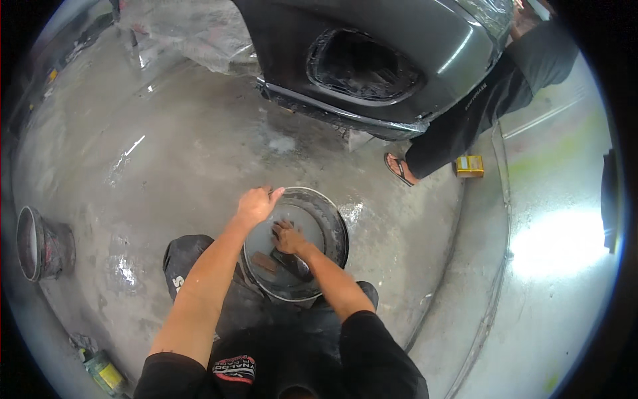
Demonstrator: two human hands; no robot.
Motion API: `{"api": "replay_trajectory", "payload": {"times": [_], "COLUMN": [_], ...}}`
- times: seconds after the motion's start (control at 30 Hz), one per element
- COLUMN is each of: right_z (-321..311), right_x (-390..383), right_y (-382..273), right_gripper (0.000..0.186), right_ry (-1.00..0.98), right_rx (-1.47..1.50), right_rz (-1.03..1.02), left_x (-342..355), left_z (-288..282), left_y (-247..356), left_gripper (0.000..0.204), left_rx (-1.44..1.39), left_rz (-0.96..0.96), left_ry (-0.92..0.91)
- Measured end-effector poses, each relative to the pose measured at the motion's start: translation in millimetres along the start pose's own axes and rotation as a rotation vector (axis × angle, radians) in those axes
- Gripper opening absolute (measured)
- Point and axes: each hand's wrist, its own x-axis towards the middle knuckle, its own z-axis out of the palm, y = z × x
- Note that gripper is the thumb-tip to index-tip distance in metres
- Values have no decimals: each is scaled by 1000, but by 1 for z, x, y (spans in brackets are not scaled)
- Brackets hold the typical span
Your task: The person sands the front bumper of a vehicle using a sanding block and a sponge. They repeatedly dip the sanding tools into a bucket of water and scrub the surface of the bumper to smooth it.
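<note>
While the left hand (258,205) grasps the far-left rim of a dark bucket (342,238) near, between the knees (188,251), the right hand (289,239) is inside; I cannot tell whether it grips anything.

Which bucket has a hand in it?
The bucket in the middle: the right hand is inside it, the left hand at its rim. No hand touches the bucket at far left.

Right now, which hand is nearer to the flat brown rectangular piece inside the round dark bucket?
Right. The right hand is inside the bucket, just beyond and rightward of the brown piece; the left hand is farther off, at the far-left rim.
</note>
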Motion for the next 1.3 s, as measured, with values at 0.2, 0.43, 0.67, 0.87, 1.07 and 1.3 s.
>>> {"api": "replay_trajectory", "payload": {"times": [0.2, 0.43, 0.67, 0.87, 1.07, 1.3], "right_z": [52, -218, -386, -407, -392, -388], "right_x": [-18, -66, -1, -51, 40, 23], "right_y": [85, -47, -54, 29, -63, -22], "right_gripper": [51, 42, 72, 87, 77, 76], "right_ry": [-220, 385, 592, 359, 615, 581], "right_rx": [261, 376, -997, -1246, -1167, -1363], "right_rz": [301, -89, -482, -254, -487, -378], "left_x": [1, -3, -2, -3, -4, 3], "left_z": [3, -4, 1, -9, -4, -13], "left_y": [22, -16, 1, -9, -3, -8], "left_gripper": [68, 66, 65, 68, 66, 69], "left_rx": [-76, -118, -94, -155, -172, -225], "left_rz": [-1, -20, -3, -46, -29, -30], "left_ry": [-7, 50, 7, -2, -17, -60]}}
